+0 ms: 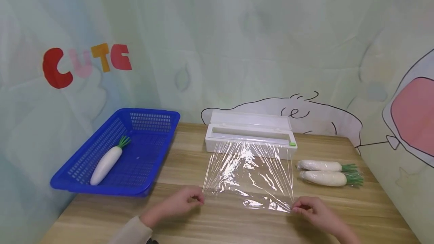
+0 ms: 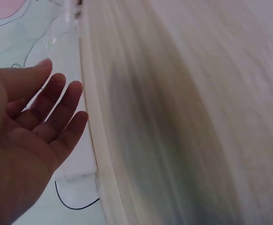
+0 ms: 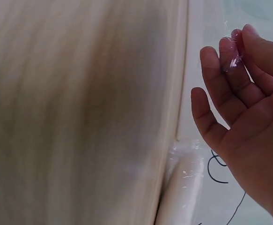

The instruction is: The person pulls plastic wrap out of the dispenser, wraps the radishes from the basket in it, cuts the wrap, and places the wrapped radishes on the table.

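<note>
A sheet of clear plastic wrap stretches toward me from a white wrap dispenser box, whose lid stands raised. My left hand pinches the sheet's near left corner between thumb and index finger, the other fingers loosely bent. At the near right corner, my right hand does the same. A bit of film shows at the right fingertips in the right wrist view. The sheet narrows at the box's front edge and fans out in creases toward both hands.
At the left, a blue plastic basket holds one white radish with green stalks. Two wrapped radishes lie side by side right of the sheet. Behind the wooden table hangs a printed cloth.
</note>
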A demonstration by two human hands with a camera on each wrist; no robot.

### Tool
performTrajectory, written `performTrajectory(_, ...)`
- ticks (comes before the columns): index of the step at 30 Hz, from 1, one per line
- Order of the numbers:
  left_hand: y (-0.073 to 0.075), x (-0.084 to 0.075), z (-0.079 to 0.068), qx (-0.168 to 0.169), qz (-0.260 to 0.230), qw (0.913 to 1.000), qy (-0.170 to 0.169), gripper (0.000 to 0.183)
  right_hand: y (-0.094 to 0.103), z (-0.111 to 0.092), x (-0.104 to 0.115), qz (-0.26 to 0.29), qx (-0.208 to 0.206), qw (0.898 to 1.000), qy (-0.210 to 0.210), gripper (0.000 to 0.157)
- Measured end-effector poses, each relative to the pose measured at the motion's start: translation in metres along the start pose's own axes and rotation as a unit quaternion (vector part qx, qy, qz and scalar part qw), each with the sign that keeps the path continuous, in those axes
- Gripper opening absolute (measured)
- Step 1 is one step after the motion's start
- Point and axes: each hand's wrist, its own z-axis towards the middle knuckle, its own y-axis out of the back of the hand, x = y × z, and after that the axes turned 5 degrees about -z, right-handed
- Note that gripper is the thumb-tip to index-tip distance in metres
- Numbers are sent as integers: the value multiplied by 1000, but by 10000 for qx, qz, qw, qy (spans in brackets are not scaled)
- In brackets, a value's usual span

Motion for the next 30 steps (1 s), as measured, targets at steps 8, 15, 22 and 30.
performTrajectory(8,-8,7,5,252,1068,9932,-378,7,-12,5,-12,28,116,9992,392,6)
performTrajectory(15,-10,6,8,443,1084,9931,-51,6,-14,8,-16,-230,263,9989,311,7)
performTrajectory(22,-7,8,3,469,222,9971,565,16,-16,10,-16,-182,417,9987,214,9)
performTrajectory(30,38,-27,-1,256,-542,9971,475,25,-17,10,-17,-177,449,9985,249,9)
